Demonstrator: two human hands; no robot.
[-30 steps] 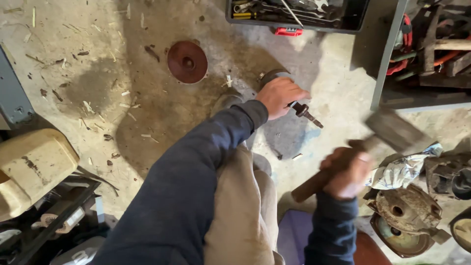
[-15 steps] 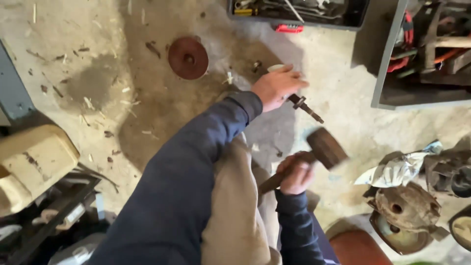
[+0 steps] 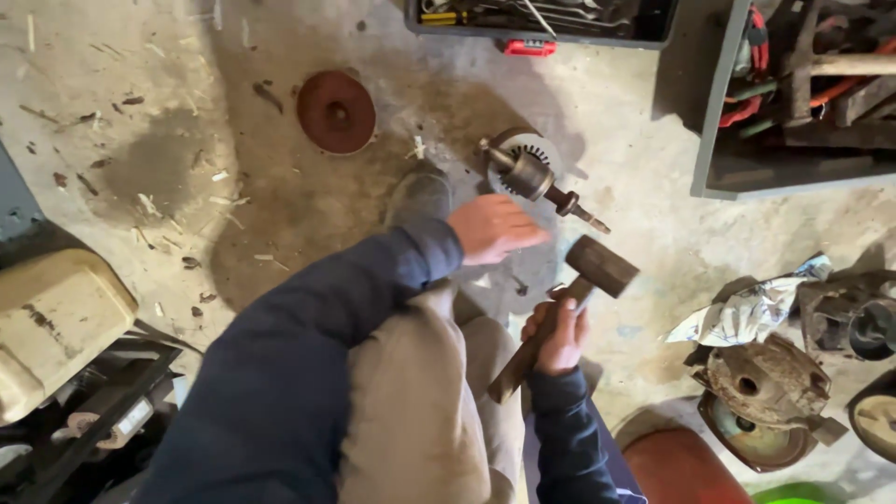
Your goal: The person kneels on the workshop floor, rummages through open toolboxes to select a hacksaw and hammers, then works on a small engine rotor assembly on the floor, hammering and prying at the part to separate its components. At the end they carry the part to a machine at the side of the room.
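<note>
Person is crouching over a stained concrete floor (image 3: 187, 177), dark blue sleeves and tan trousers filling the lower middle of the head view. Largest item near the grip: a rusty drum-like casting (image 3: 761, 378) is sitting well to the right of the gripping hand, with crumpled paper (image 3: 747, 308) just above it. A rust-red disc (image 3: 336, 112) is lying well up and left of the grip, far side of the left hand. A grey toolbox (image 3: 541, 23) with a red latch is sitting at the top edge, well beyond the grip. The hammer (image 3: 560, 322) is being held by the right hand (image 3: 557, 336), fingers wrapping fully around the wooden handle at mid-length, dark block head tilting up and to the right of the fist. The shaft assembly (image 3: 532, 175), a round slotted housing with a spindle pointing down-right, is lying on the floor just above the hammer head, apart from it. The left hand (image 3: 493, 229) is hovering up and left of the grip, just below the assembly; it is motion-blurred, fingers probably loose and spread, holding nothing, contact with the assembly not clear.
</note>
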